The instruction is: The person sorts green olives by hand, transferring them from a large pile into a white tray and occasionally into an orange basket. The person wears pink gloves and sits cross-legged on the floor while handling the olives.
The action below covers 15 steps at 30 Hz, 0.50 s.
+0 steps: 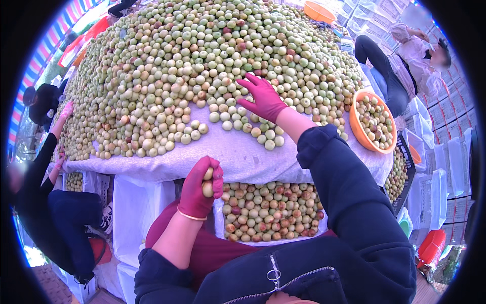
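Note:
A broad heap of small round pale-green fruits (167,71), jujubes by their look, some flushed red, covers a table under a whitish sheet (238,152). My left hand (198,188), in a pink glove, is held in front of the table's near edge with its fingers curled round a few jujubes (207,189); two of them show. Farther forward and right, my right hand (264,99), gloved in pink too, reaches over the heap's near slope. Its fingers are spread, and no fruit shows in its grasp. Below the edge stands a white-lined crate (219,219) of redder jujubes.
An orange basin (358,126) of jujubes stands at the table's right; another orange basin (320,11) is at the back. White-lined crates (134,218) stand at the lower left. One person (55,202) works at the left side; another person (400,66) sits at the right.

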{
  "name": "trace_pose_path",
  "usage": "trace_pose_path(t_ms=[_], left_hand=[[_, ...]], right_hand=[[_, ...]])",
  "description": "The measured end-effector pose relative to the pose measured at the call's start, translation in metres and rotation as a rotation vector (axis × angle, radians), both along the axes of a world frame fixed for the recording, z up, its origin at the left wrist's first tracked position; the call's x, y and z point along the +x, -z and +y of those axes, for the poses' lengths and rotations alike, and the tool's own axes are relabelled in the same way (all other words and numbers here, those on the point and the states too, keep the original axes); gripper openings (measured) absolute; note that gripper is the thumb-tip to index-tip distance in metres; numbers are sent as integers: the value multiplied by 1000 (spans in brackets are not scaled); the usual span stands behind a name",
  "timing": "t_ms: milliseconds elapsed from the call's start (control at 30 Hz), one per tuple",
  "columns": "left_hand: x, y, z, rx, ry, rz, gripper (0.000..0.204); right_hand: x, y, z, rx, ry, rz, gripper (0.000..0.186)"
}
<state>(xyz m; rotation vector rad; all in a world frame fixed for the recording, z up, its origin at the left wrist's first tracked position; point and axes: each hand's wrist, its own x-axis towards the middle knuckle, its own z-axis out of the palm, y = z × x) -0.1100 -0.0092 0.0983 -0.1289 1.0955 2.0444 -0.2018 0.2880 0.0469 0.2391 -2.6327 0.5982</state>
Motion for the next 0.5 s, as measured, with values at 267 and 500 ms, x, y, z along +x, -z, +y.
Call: trace_pose_path(t_ms=[267, 500], left_hand=[[-17, -4, -23, 36, -144, -243, 21], [-27, -12, -27, -26, -148, -198, 26]], right_hand=[[-163, -3, 41, -12, 252, 133, 52], [-188, 26, 52, 274, 415, -181, 42]])
